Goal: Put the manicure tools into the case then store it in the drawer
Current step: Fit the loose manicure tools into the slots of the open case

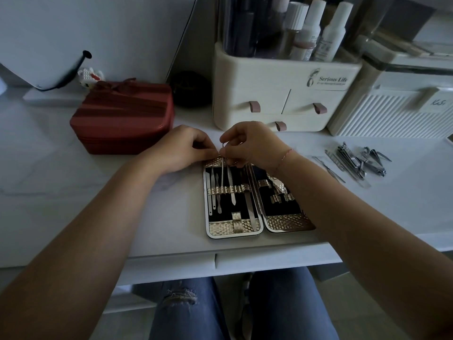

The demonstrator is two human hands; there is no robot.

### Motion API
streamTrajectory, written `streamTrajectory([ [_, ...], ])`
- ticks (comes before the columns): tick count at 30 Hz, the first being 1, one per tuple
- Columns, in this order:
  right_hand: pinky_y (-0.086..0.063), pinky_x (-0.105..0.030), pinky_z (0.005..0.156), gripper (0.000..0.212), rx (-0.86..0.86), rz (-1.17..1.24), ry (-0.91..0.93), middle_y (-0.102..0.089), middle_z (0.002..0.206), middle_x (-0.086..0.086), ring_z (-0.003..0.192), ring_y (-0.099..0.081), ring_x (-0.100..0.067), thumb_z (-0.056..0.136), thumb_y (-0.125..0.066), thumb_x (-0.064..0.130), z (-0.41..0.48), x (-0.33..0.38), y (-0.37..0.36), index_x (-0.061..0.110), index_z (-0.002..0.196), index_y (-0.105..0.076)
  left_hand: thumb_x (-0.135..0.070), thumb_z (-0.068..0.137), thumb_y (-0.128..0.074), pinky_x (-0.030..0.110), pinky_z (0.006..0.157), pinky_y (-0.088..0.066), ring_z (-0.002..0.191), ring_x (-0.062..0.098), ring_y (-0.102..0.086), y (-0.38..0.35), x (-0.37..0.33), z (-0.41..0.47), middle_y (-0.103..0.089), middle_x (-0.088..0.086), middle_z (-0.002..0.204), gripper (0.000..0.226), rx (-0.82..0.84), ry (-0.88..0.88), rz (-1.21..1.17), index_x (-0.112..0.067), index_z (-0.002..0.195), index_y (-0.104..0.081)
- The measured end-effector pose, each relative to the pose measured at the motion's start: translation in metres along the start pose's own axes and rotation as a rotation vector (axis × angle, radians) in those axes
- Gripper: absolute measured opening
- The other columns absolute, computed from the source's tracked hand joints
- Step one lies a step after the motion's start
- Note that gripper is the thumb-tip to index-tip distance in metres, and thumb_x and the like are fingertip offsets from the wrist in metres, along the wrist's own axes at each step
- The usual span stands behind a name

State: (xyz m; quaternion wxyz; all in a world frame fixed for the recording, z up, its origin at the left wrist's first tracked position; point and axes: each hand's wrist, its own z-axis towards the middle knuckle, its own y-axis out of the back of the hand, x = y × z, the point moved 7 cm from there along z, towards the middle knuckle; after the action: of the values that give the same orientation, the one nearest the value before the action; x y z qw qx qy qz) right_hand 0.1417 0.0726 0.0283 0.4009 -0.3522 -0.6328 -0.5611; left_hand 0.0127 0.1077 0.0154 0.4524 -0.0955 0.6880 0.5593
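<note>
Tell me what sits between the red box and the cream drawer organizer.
A dark round thing sits there at the back of the white table, too dim to identify; the head view shows it.

The open case (231, 229) lies at the near edge of the table (73, 204), with the loose tools (360, 163) on the table to its right. The left hand (183, 148) and right hand (255, 146) meet at the far end of its left half, over a thin tool (222, 173). Behind the case stands the drawer organizer (282, 94), with a box (122, 119) to its left and a ribbed container (392, 114) to its right.
</note>
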Motion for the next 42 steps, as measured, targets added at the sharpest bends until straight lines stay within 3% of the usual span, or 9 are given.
streamTrajectory([
  [6, -0.041, -0.015, 0.045, 0.016, 0.015, -0.240, 0.031, -0.059, 0.061, -0.005, 0.041, -0.046, -0.003, 0.084, -0.065, 0.016, 0.000, 0.002, 0.002, 0.010, 0.097, -0.071, -0.029, 0.078, -0.073, 0.026, 0.073, -0.051, 0.071, 0.005, -0.065, 0.000, 0.000, -0.001, -0.071, -0.006, 0.076, 0.006, -0.004, 0.011, -0.005, -0.022, 0.079, -0.071],
  [16, -0.042, -0.020, 0.056, 0.023, 0.137, -0.357, 0.040, -0.056, 0.063, 0.000, 0.050, -0.046, -0.004, 0.092, -0.053, 0.016, -0.014, 0.008, 0.004, 0.017, 0.107, -0.070, -0.027, 0.079, -0.072, 0.020, 0.065, -0.048, 0.059, -0.005, -0.059, -0.001, 0.003, 0.001, -0.069, -0.014, 0.066, 0.006, -0.007, 0.014, -0.036, -0.024, 0.074, -0.070],
  [19, -0.038, -0.008, 0.051, 0.025, 0.109, -0.430, 0.095, -0.057, 0.062, 0.006, 0.046, -0.048, 0.005, 0.094, -0.050, 0.018, -0.020, 0.008, 0.003, 0.019, 0.113, -0.067, -0.027, 0.078, -0.073, 0.023, 0.067, -0.049, 0.061, -0.002, -0.060, -0.002, 0.003, 0.001, -0.070, -0.010, 0.069, 0.005, -0.011, 0.016, -0.046, -0.022, 0.076, -0.071],
  [23, -0.037, -0.005, 0.055, 0.028, 0.098, -0.522, 0.150, -0.057, 0.065, 0.011, 0.051, -0.050, 0.013, 0.095, -0.047, 0.016, -0.024, 0.009, 0.001, 0.021, 0.116, -0.064, -0.026, 0.077, -0.074, 0.021, 0.067, -0.049, 0.061, -0.003, -0.060, -0.002, 0.003, 0.001, -0.070, -0.010, 0.068, 0.004, -0.009, 0.012, -0.069, -0.023, 0.075, -0.071],
  [29, -0.039, -0.014, 0.068, 0.027, 0.123, -0.603, 0.191, -0.055, 0.073, 0.013, 0.069, -0.052, -0.003, 0.092, -0.049, 0.015, -0.024, 0.009, -0.003, 0.022, 0.111, -0.068, -0.024, 0.079, -0.072, 0.015, 0.064, -0.048, 0.061, -0.006, -0.059, -0.001, 0.000, -0.001, -0.069, -0.011, 0.068, 0.005, -0.007, -0.004, -0.054, -0.025, 0.074, -0.070],
  [32, -0.040, -0.023, 0.076, 0.027, 0.126, -0.629, 0.197, -0.063, 0.088, 0.001, 0.084, -0.055, -0.012, 0.092, -0.050, 0.016, -0.024, 0.011, -0.005, 0.020, 0.111, -0.067, -0.024, 0.079, -0.072, 0.010, 0.059, -0.045, 0.059, -0.006, -0.058, -0.001, -0.001, -0.001, -0.069, -0.010, 0.068, 0.004, -0.008, -0.008, -0.050, -0.023, 0.075, -0.070],
  [35, -0.041, -0.016, 0.073, 0.024, 0.037, -0.545, 0.234, -0.061, 0.093, 0.000, 0.083, -0.055, -0.010, 0.091, -0.054, 0.018, -0.033, 0.016, 0.005, 0.020, 0.111, -0.067, -0.027, 0.079, -0.072, 0.010, 0.060, -0.046, 0.060, -0.005, -0.060, 0.000, 0.001, 0.000, -0.070, -0.012, 0.068, 0.005, -0.008, -0.015, -0.041, -0.025, 0.075, -0.070],
  [38, -0.043, -0.011, 0.083, 0.026, -0.195, -0.410, 0.232, -0.056, 0.104, 0.004, 0.092, -0.057, -0.004, 0.091, -0.057, 0.022, -0.059, 0.005, 0.046, 0.017, 0.115, -0.064, -0.025, 0.079, -0.072, 0.010, 0.064, -0.046, 0.064, -0.006, -0.060, -0.001, 0.003, 0.002, -0.070, -0.018, 0.071, 0.005, -0.016, -0.025, -0.033, -0.026, 0.074, -0.070],
  [42, -0.040, -0.034, 0.098, 0.043, -0.436, -0.640, 0.127, -0.054, 0.123, -0.002, 0.115, -0.051, -0.018, 0.090, -0.047, 0.043, -0.118, -0.045, 0.107, 0.017, 0.122, -0.060, -0.022, 0.079, -0.073, 0.001, 0.062, -0.039, 0.065, -0.009, -0.058, 0.000, 0.004, 0.004, -0.070, -0.012, 0.071, 0.004, -0.031, -0.046, 0.012, -0.023, 0.076, -0.070],
])
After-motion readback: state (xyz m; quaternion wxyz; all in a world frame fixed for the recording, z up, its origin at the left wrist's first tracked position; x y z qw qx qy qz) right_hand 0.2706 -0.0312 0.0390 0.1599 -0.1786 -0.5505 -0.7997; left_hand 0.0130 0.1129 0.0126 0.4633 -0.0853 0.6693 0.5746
